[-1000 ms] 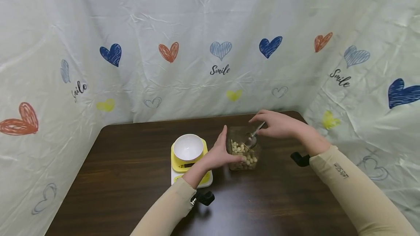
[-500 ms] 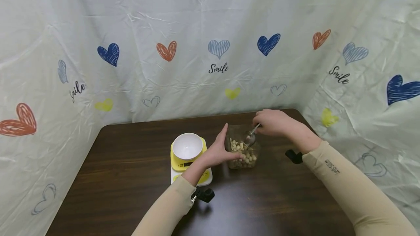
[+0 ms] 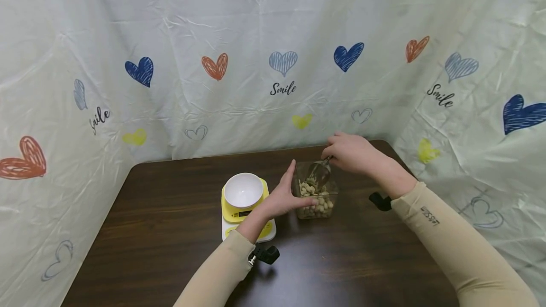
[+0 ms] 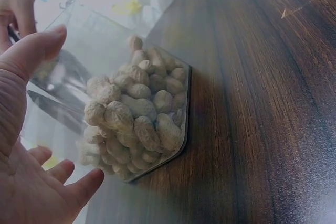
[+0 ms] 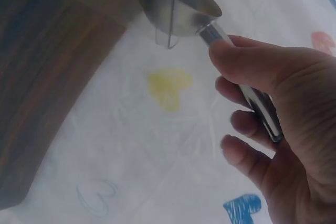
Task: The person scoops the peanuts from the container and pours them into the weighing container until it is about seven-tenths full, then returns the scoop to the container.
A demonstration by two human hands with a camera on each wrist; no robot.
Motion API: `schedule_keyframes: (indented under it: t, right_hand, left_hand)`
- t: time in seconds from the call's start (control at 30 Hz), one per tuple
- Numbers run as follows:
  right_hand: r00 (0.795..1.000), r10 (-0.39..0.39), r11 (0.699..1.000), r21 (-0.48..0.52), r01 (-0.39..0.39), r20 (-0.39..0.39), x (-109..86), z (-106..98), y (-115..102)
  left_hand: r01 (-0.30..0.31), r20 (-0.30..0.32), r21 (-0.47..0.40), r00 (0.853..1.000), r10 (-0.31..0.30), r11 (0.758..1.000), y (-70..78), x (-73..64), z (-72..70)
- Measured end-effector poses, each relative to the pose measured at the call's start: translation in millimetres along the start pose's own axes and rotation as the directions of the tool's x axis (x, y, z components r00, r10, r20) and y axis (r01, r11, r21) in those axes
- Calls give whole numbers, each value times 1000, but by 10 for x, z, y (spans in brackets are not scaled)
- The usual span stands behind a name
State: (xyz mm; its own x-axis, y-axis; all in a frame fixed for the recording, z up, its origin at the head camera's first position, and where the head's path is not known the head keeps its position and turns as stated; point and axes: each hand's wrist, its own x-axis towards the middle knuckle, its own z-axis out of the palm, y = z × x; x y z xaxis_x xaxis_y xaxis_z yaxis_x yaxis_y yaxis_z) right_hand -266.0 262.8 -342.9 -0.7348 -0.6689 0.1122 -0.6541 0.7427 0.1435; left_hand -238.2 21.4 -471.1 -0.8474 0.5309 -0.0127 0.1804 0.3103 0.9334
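A clear plastic container (image 3: 315, 212) partly filled with peanuts in their shells (image 4: 139, 108) stands on the table. My left hand (image 3: 283, 198) steadies its left side, fingers straight along that wall and thumb across the front. In the left wrist view the thumb and fingers are spread beside the container's mouth. My right hand (image 3: 351, 153) holds a metal scoop (image 5: 184, 9) by its handle, above the back right rim. The scoop's bowl is inside the container, angled down at the peanuts; its tip is hidden. In the right wrist view the fingers (image 5: 247, 156) curl round the handle.
Left of the container, a white bowl (image 3: 244, 191) sits on a yellow and white kitchen scale (image 3: 230, 214), partly covered by my left wrist. The dark wooden table (image 3: 170, 231) ends at a white curtain (image 3: 239, 122) printed with hearts.
The right hand has brought the scoop further left and back, tipping its bowl into the peanuts. The left hand stays at the container. The head view has shifted slightly.
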Motion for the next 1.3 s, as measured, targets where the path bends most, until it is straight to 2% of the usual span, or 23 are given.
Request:
schedule_keyframes:
  t: [0.13,0.33,0.77,0.9,1.0,1.17,1.3]
  right_hand:
    - [1000,-22,1000,-7,23,16,33,49,-34]
    - [1000,-9,997,78,7,30,76,130,-11]
    - [986,-10,981,193,-23,169,183,5,105]
    - [988,-23,979,202,-9,155,169,16,111]
    - [990,-31,981,195,3,141,148,20,104]
    - [981,-27,967,253,-24,194,148,-23,112]
    - [975,-26,961,274,-36,219,173,7,124]
  left_hand:
    - [-10,-11,4,1000,10,1000,1,8,-3]
    - [-39,-35,15,999,40,999,-7,20,-7]
    - [-48,-51,15,997,49,999,-30,51,4]
    - [-53,-38,1,998,53,999,-32,50,10]
    - [-40,-41,29,998,41,999,-33,54,6]
    - [-35,-41,76,998,38,996,-27,70,2]
    - [-32,-44,60,998,35,998,-28,62,9]
